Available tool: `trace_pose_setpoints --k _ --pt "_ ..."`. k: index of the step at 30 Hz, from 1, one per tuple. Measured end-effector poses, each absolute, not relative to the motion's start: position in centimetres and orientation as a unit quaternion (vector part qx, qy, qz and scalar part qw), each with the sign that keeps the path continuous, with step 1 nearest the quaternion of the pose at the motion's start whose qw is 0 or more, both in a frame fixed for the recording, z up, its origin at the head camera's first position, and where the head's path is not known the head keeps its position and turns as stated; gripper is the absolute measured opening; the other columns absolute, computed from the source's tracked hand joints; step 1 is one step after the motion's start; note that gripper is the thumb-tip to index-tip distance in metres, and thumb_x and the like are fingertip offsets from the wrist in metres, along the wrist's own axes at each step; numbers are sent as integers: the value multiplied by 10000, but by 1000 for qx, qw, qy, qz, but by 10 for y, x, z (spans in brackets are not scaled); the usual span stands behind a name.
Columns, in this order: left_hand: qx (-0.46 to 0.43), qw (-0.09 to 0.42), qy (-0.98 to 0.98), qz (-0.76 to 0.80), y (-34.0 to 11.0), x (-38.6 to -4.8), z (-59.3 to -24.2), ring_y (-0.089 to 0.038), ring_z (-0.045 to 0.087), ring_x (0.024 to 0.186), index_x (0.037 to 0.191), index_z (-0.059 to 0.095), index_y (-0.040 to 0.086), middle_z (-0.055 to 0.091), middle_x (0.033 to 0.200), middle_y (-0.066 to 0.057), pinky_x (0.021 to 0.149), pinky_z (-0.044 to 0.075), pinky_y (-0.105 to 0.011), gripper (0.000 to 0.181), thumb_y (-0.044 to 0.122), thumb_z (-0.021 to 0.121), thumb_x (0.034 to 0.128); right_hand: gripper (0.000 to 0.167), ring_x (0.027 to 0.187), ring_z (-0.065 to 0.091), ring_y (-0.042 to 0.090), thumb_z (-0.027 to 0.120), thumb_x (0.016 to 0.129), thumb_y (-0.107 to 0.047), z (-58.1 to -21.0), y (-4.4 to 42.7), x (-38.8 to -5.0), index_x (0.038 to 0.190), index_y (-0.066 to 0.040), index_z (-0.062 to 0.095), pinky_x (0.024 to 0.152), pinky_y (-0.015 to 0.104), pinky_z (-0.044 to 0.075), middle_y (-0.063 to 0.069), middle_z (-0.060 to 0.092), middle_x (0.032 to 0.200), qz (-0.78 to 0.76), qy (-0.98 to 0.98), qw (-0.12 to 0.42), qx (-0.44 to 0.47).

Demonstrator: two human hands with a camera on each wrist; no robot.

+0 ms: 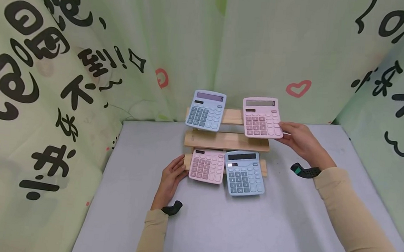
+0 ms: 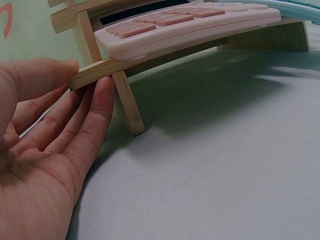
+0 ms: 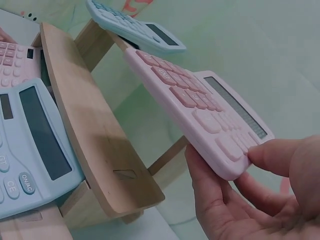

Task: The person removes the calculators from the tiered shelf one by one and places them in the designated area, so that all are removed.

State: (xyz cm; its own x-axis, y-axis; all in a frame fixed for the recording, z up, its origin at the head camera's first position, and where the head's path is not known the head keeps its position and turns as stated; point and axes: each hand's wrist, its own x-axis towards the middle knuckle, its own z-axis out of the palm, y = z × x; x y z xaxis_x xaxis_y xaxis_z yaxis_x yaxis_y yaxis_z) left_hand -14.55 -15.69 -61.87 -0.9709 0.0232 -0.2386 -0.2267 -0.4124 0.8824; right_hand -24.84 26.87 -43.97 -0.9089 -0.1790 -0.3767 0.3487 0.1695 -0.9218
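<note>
A tiered wooden rack point(image 1: 227, 141) bears calculators. On its top tier a blue calculator point(image 1: 205, 110) sits at the left and a pink calculator point(image 1: 262, 117) at the right. My right hand point(image 1: 304, 143) pinches the lower right corner of that pink one, thumb on top and fingers beneath in the right wrist view point(image 3: 255, 195). Low on the rack, another pink calculator point(image 1: 207, 166) lies beside a larger blue calculator point(image 1: 244, 174). My left hand point(image 1: 170, 180) pinches the left end of the lowest slat point(image 2: 95, 74) between thumb and fingers, beside the lower pink calculator.
The rack stands on a table with a white cloth point(image 1: 144, 145), near its back edge. Green curtains point(image 1: 193, 43) with black writing and red shapes hang behind and at both sides. Dark bands point(image 1: 172, 208) circle both wrists.
</note>
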Motion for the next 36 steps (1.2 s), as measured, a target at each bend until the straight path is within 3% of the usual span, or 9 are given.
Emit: trace_pose_setpoints --k 8,20,36 --pt "-102 77 537 834 -158 -147 -618 -198 560 1357 1542 493 113 475 1584 -155 1009 581 -247 513 37 597 1045 762 1124 638 32 514 1073 -468 -440 278 -248 1677 -125 200 1008 194 564 -15 460 1463 -645 729 222 58" --pt "-100 76 540 832 -160 -146 -619 -215 550 1379 1538 497 125 480 1584 -147 1017 578 -254 516 47 609 1040 800 1108 615 27 504 1067 -490 -444 286 -246 1682 -112 160 930 129 565 -102 493 1351 -629 745 215 60" --pt "-96 79 537 834 -158 -146 -620 -190 570 1343 1547 488 116 461 1605 -153 1002 583 -250 525 49 610 1041 801 1062 649 18 548 1052 -443 -450 305 -247 1682 -122 171 890 154 589 -160 568 1263 -672 706 214 61"
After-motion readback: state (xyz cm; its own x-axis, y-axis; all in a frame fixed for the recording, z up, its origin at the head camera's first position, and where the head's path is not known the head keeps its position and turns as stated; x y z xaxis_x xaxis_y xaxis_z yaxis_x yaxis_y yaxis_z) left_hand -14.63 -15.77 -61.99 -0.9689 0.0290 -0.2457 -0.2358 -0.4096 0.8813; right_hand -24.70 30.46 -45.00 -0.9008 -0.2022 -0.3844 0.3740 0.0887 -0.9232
